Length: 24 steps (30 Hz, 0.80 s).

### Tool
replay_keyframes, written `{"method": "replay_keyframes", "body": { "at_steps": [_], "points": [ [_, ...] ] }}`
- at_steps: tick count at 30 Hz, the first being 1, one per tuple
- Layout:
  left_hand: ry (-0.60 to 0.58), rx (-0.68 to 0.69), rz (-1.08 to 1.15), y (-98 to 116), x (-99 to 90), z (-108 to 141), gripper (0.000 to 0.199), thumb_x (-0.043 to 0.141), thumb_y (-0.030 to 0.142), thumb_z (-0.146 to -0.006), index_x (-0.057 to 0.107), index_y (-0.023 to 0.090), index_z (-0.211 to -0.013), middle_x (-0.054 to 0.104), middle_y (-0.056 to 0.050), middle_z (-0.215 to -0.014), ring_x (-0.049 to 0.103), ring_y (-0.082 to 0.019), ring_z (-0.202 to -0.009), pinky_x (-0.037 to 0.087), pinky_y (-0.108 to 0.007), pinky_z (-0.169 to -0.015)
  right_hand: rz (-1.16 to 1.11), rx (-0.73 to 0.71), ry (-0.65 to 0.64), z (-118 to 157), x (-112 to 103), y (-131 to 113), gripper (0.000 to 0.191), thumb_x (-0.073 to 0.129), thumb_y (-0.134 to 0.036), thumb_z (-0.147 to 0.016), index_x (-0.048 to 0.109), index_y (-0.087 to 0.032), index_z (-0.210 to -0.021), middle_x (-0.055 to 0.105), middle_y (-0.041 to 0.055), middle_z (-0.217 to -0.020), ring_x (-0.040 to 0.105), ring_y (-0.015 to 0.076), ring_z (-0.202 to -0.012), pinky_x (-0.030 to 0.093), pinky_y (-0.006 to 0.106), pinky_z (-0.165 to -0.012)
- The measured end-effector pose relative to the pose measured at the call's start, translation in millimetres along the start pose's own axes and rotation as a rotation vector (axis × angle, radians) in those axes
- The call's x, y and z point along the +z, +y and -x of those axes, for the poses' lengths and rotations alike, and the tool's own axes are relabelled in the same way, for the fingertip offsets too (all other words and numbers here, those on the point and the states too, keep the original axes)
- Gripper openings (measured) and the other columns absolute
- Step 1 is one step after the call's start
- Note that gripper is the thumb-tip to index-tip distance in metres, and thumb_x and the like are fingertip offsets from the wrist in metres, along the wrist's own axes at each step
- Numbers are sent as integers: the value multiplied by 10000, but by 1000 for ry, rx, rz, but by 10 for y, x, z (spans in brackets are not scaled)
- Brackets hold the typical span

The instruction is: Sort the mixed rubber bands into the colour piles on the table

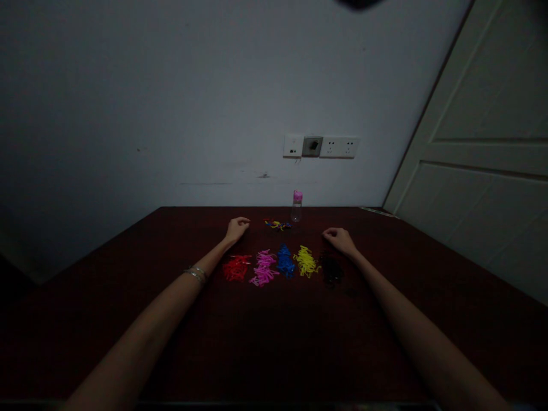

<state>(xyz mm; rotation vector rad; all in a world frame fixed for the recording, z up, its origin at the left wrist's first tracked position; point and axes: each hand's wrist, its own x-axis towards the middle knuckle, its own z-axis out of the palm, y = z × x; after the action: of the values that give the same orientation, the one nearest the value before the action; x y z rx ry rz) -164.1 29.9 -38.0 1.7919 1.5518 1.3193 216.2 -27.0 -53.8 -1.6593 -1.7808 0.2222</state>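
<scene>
The left hand (238,230) and right hand (341,240) curl, but it's too dark to tell if either grip holds anything. Five piles (285,262), red, pink, blue, yellow and black, sit in a row on the worktop (274,342). A mixed pile (279,225) lies behind, near a bottle (297,206).

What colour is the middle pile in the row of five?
The middle pile is blue; the head view shows it best.

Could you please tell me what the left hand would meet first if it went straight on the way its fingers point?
Probably the small mixed-colour pile, just right of the left hand in the picture, though depth is hard to judge in this dim view.
</scene>
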Motion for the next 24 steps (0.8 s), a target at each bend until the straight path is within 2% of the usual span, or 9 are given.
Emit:
{"method": "replay_keyframes", "body": {
  "at_steps": [3, 7, 10, 13, 18, 24],
  "points": [
    [90, -74, 20, -70, -83, -8, 233, 539, 187, -603, 671, 120, -782, 564, -5, -576, 483, -112, -536, 366, -217, -532, -3, -1, -1, -7, 5, 13, 247, 499, -283, -718, 692, -150, -798, 692, 75, -827, 620, 189, -762, 437, 252, -708],
    [41, -83, 4, -55, -74, 17, 202, 543, 163, -606, 678, 125, -750, 584, -12, -579, 501, -115, -549, 384, -217, -553, -28, 39, -2, -46, -7, 18, 258, 500, -285, -711, 696, -140, -795, 692, 76, -804, 617, 184, -743, 436, 241, -675],
    [21, -91, -36, -58, -53, 19, 206, 536, 158, -629, 685, 123, -768, 609, -22, -608, 527, -120, -580, 404, -213, -581, -62, 58, -57, -105, -9, -47, 269, 502, -298, -708, 695, -131, -792, 688, 68, -766, 610, 172, -705, 429, 227, -628],
    [3, -101, -82, -84, -51, 12, 233, 523, 151, -651, 688, 117, -813, 634, -31, -645, 552, -123, -610, 420, -211, -607, -68, 3, -135, -185, 52, -204, 272, 513, -306, -705, 691, -129, -810, 684, 58, -764, 601, 160, -689, 424, 216, -608],
    [-40, -68, -164, -91, -57, 23, 232, 529, 148, -666, 691, 113, -828, 663, -50, -727, 576, -134, -665, 430, -214, -634, -5, -82, -223, -337, 305, -556, 242, 533, -286, -712, 689, -152, -839, 683, 52, -809, 603, 156, -724, 426, 208, -620],
    [-68, -57, -208, -77, -50, 41, 225, 524, 156, -693, 692, 119, -838, 676, -56, -791, 591, -140, -720, 434, -216, -672, 184, -54, -230, -456, 536, -845, 238, 553, -340, -729, 670, -213, -894, 671, 58, -897, 610, 195, -809, 423, 248, -641]
  ]
}}
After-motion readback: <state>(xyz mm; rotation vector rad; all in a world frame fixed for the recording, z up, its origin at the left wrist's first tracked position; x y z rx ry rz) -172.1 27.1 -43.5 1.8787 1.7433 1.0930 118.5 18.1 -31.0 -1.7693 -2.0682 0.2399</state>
